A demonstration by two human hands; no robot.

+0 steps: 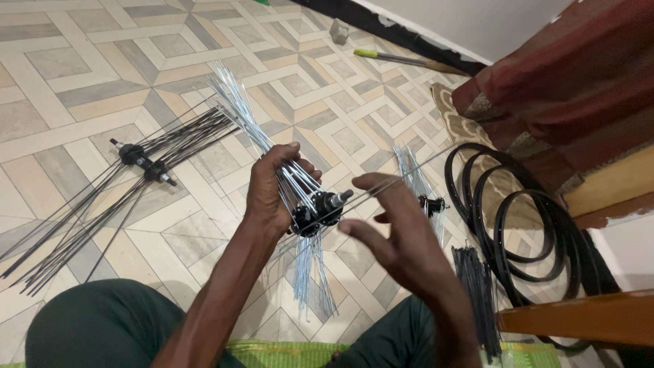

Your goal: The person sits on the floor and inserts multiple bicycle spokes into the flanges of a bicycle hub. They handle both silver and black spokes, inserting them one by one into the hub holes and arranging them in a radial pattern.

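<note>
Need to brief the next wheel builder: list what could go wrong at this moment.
1. The silver spokes fan loosely from the hub in the left hand; some could slip out or tangle.
2. The single spoke at the right hand looks thin and could bend.

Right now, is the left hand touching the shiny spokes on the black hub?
Touching. The head view shows the left hand wrapped around the silver spokes just above the black hub, with its fingers closed over them.

tiled floor (75,75) bearing black-spoked hub (144,163), rims (538,238), loose spokes (477,286)
</note>
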